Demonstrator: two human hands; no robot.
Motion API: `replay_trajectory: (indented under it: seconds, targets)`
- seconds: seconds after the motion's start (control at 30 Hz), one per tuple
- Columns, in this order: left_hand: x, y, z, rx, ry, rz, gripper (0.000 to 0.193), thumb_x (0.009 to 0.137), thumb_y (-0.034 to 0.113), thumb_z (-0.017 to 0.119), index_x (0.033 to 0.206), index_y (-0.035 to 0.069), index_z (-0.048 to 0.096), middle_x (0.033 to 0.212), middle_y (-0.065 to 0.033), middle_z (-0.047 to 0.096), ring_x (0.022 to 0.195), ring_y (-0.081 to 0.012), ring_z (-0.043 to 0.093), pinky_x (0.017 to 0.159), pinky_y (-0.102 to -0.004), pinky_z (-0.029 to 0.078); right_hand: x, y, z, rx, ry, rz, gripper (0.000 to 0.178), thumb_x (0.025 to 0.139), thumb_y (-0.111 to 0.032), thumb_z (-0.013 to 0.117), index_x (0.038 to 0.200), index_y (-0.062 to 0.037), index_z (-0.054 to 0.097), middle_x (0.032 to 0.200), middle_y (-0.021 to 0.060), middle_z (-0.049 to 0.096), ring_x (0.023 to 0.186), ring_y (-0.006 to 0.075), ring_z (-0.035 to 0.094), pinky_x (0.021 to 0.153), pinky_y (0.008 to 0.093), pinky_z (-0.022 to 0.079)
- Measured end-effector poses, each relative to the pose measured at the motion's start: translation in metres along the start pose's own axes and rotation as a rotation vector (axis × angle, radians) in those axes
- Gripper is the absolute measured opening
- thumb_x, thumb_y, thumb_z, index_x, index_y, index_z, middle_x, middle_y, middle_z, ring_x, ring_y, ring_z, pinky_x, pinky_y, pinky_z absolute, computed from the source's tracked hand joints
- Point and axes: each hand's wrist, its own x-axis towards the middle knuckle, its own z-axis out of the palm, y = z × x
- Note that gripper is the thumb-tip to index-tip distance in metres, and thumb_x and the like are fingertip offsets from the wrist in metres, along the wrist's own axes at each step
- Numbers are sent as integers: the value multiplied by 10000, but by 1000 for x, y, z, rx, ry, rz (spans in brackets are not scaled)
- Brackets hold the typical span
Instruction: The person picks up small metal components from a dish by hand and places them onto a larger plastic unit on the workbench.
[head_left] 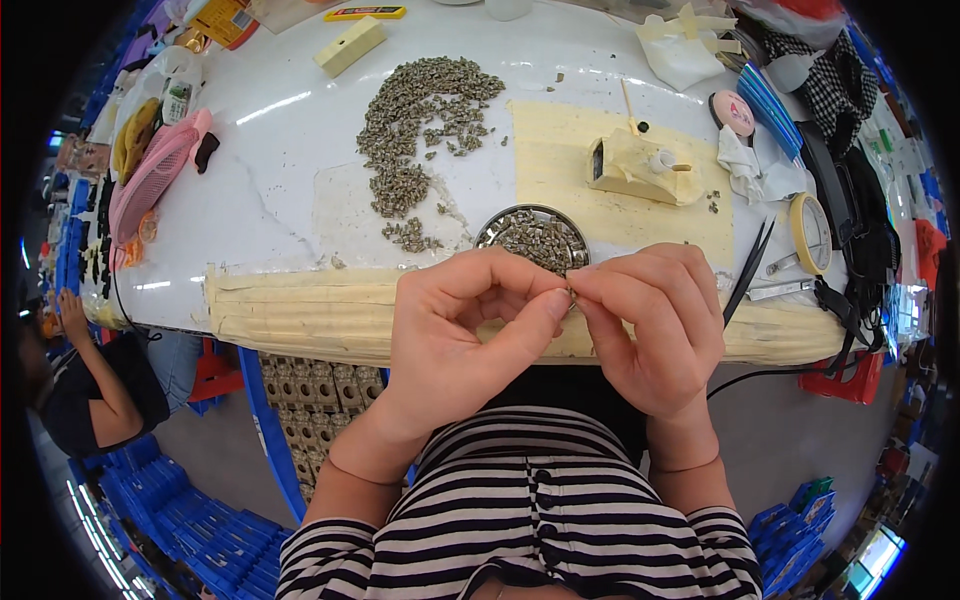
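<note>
My left hand (pixel 468 325) and my right hand (pixel 652 325) meet at the table's near edge, their fingertips pinched together on one small metal part (pixel 571 297). Mostly covered by the fingers, its exact shape cannot be made out. Just beyond the hands stands a round metal dish (pixel 497 222) filled with small metal parts (pixel 540 236), its near rim hidden behind my fingers. Farther off, a big loose pile of similar small metal parts (pixel 400 125) spreads over the white tabletop, with a few strays around it.
Tweezers (pixel 750 270) and a tape roll (pixel 810 233) lie at the right. A tape-wrapped block (pixel 640 172) holds a stick. A pink mesh pouch (pixel 160 180) is at the left, a cream block (pixel 350 46) at the back. Below the table sits a blue-edged tray of metal pieces (pixel 320 405). Another person (pixel 110 385) sits at left.
</note>
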Motion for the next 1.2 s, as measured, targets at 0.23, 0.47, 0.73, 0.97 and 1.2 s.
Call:
replay_trajectory:
  seconds: [0.23,0.47,0.73,0.97,1.2]
  targets:
    - [-1,5,-6,89,-34,-27,41,892,-1,674,907,-38,664,831,-34,675,744,-52,622,683,-196,513,4,1,-2,20,-67,-43,265,634,-22,762,889,-19,688,793,68,630,679,238,580,565,318,486]
    - [-1,13,-9,-105,-109,-205,72,919,35,667,914,-36,658,809,-21,666,737,-42,618,667,-183,521,8,3,-5,57,-111,-75,251,635,-66,750,865,-14,664,794,75,627,679,241,581,567,323,492]
    - [-2,14,-3,-1,-17,-222,66,893,16,665,848,-31,654,750,-58,670,658,-81,624,614,-200,517,6,5,-9,10,-163,-106,250,633,-88,721,864,-13,662,795,80,627,690,240,591,581,324,506]
    - [-3,8,-7,-16,-95,-140,59,882,14,685,854,-27,654,791,-17,668,713,-27,601,637,-175,488,7,2,-10,42,-157,-84,234,634,-39,744,852,-15,661,788,76,625,685,243,589,581,321,503]
    - [-6,1,-4,8,-67,-86,65,871,0,679,829,-26,637,780,-1,652,706,-27,596,646,-181,494,4,1,-8,117,-146,-22,242,630,-9,757,849,-13,654,783,79,616,679,250,577,568,331,485]
